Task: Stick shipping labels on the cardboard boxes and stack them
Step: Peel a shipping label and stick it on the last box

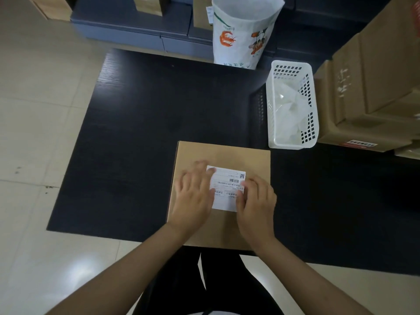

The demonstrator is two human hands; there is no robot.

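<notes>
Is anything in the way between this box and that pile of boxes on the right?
Partly: the white basket stands on the dark table between the cardboard box and the stack of boxes, towards the far side.

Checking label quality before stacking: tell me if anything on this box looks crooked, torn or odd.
Nothing stands out. The label lies flat and roughly square to the box edges, with the left hand and right hand pressing its sides. No tears or creases show, though the hands hide part of it.
</notes>
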